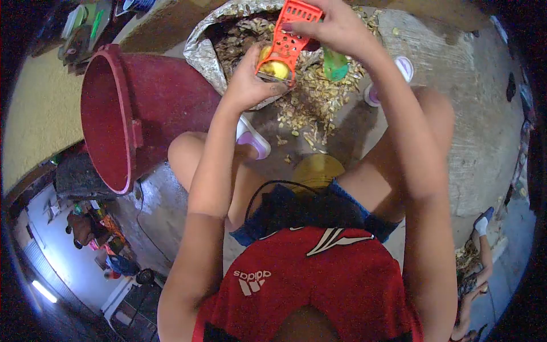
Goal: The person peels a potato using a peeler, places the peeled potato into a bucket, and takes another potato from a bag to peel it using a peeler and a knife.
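Note:
My left hand (250, 82) is wrapped round a yellow, partly peeled fruit or vegetable (274, 69) near the top centre. Over it lies an orange-red plastic tool with holes (286, 41), its lower end touching the yellow surface. The tool's upper end is gripped by my right hand (336, 28), thumb across its face. Behind my hands sits an open silvery sack (204, 60) holding brownish scraps. Pale peelings (319, 97) cover the floor below, and a green piece (335, 65) hangs or lies just under my right hand.
A large dark-red bin (171, 91) lies on its side at the left. My shoes (252, 138) and bent knees frame the scraps. A yellow round object (319, 169) is between my legs. Other people appear at lower left (82, 228) and lower right (481, 273).

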{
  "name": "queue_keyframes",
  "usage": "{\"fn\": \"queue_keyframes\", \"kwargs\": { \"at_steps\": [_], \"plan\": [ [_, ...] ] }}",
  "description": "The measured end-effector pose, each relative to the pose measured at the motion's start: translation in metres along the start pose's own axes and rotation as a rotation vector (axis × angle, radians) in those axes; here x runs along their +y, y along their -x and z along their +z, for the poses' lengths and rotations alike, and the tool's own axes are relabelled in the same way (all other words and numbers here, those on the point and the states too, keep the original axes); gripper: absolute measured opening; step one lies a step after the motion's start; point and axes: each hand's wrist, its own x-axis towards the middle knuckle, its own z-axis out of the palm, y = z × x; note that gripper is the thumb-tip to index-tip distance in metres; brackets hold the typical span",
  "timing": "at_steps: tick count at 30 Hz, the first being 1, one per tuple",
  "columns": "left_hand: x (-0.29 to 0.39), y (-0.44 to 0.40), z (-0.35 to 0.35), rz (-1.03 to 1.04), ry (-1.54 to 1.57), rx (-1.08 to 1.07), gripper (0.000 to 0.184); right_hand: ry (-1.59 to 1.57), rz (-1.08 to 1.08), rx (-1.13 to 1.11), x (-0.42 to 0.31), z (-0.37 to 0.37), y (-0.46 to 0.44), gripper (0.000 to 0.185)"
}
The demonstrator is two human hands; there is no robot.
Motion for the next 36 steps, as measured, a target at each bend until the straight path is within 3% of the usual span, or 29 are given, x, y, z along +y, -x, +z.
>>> {"fn": "queue_keyframes", "kwargs": {
  "at_steps": [2, 9, 12, 19, 21, 24, 27, 28, 29, 32, 36],
  "plan": [
    [-0.007, 0.0, 0.0, 0.054, -0.034, 0.012, 0.08, -0.008, 0.106, 0.042, 0.002, 0.004, 0.001, 0.023],
    [0.004, -0.009, 0.003, 0.067, -0.007, 0.041, 0.081, 0.168, 0.097, 0.168, 0.0, -0.008, -0.001, 0.022],
    [0.009, -0.011, 0.001, 0.068, -0.025, 0.044, 0.082, 0.072, 0.101, 0.212, -0.002, -0.008, -0.001, 0.021],
    [0.022, -0.002, 0.0, -0.123, 0.315, -0.026, 0.083, -0.109, 0.299, 0.059, -0.02, -0.012, -0.002, 0.019],
    [0.017, -0.002, -0.002, -0.075, 0.246, -0.04, 0.079, -0.101, 0.331, 0.049, -0.026, -0.011, -0.002, 0.02],
    [0.015, -0.002, -0.003, 0.008, 0.123, -0.071, 0.077, 0.085, 0.165, 0.067, -0.02, -0.009, 0.003, 0.02],
    [0.01, -0.001, -0.01, -0.039, 0.005, -0.148, 0.074, 0.013, 0.143, 0.178, 0.008, -0.011, -0.007, 0.021],
    [0.007, 0.0, -0.012, -0.077, -0.033, -0.179, 0.073, 0.343, -0.179, 0.454, 0.024, -0.021, -0.011, 0.021],
    [0.006, 0.003, -0.012, -0.057, -0.062, -0.176, 0.072, 0.393, 0.008, 0.572, 0.019, -0.032, -0.013, 0.02],
    [0.007, 0.006, -0.012, -0.02, -0.104, -0.155, 0.064, 0.069, 0.195, 0.428, -0.003, -0.047, -0.009, 0.017],
    [0.004, 0.004, -0.01, -0.112, 0.129, -0.13, 0.054, -0.15, 0.192, 0.208, 0.009, -0.024, 0.0, 0.016]
  ]
}}
